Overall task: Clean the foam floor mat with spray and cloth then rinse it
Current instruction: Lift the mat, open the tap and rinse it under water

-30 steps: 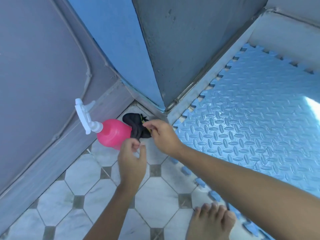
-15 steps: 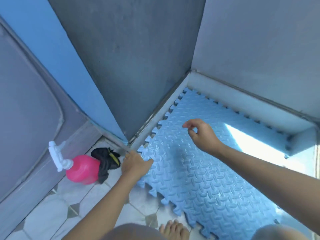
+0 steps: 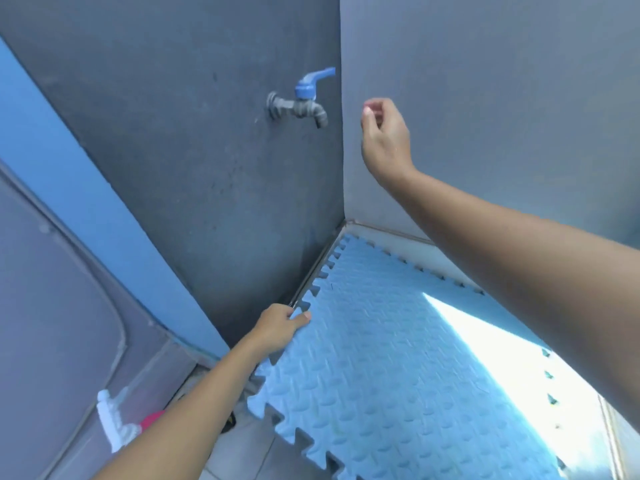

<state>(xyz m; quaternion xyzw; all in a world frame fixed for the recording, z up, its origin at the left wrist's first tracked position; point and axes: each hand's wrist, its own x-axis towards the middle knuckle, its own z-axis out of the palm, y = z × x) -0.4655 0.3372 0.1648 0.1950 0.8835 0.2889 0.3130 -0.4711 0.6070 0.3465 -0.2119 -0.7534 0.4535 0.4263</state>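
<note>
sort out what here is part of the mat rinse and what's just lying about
In use for the job:
- foam mat, its edge gripped by the left hand
- wall tap, with the right hand raised beside it
- spray bottle, set down at lower left

Just there:
- grey door panel
- tiled floor

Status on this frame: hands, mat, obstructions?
Left hand gripping foam mat edge. Right hand empty, raised beside tap, not touching. Nothing between them.

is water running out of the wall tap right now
No, the tap spout shows no stream, and the right hand is beside it, not touching its blue handle.
</note>
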